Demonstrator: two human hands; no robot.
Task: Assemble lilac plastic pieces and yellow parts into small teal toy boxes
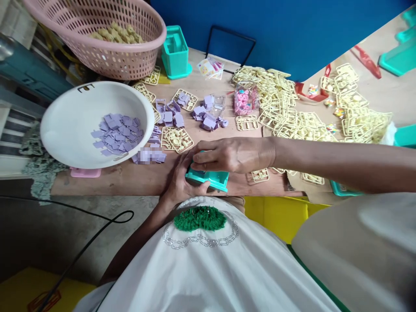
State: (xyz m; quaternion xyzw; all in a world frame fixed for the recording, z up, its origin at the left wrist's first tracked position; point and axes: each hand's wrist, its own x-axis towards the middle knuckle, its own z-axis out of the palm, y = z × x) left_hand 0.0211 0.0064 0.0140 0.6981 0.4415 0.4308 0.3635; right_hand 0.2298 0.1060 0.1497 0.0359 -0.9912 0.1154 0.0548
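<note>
At the table's front edge, close to my body, is a small teal plastic box point(212, 177), its hollow side facing up. My left hand point(182, 180) grips the box from the left, thumb along its near edge. My right hand point(224, 155) reaches across from the right with its fingers bent down into the left part of the box. Those fingers are pressed together, and whatever is under them is hidden. Just beyond my hands are a cream plastic parts frame point(178, 139) and loose purple plastic pieces point(209, 117).
A white bowl point(71, 125) of flat purple pieces stands left, below a pink basket point(130, 56). Another teal box point(175, 54) stands at the back. Cream parts frames point(292, 119) pile up on the right, beside a bag of pink pieces point(245, 99). A blue panel point(276, 34) rises behind.
</note>
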